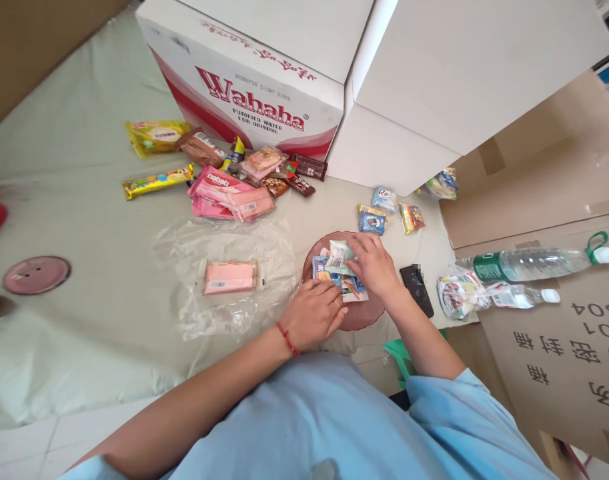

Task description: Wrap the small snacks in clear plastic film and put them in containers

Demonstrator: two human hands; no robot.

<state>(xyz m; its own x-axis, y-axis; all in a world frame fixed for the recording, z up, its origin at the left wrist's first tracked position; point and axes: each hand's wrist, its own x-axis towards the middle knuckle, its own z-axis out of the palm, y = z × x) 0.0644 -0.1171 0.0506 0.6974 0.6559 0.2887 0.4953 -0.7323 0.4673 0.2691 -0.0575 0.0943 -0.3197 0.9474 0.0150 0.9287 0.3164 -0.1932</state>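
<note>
A reddish-brown ribbed plate (357, 321) lies in front of me, with several snack packets on it. My right hand (377, 265) pinches a pale green snack packet (338, 255) over the plate. Under it are a blue packet (320, 268) and a blue-and-white packet (357, 291). My left hand (315, 313), with a red string bracelet at its wrist, rests over the plate's near left edge, its fingers fairly flat against the packets. Left of it, a pink wafer packet (230, 277) lies on a crumpled clear plastic bag (199, 320).
Behind are a pile of wrapped snacks (229, 193), a Wahaha carton (244, 100) and white boxes (409, 80). Small packets (371, 220) lie beyond the plate. To the right are a phone (417, 291), water bottles (544, 263) and cardboard (534, 167). A pink lid (37, 275) lies far left.
</note>
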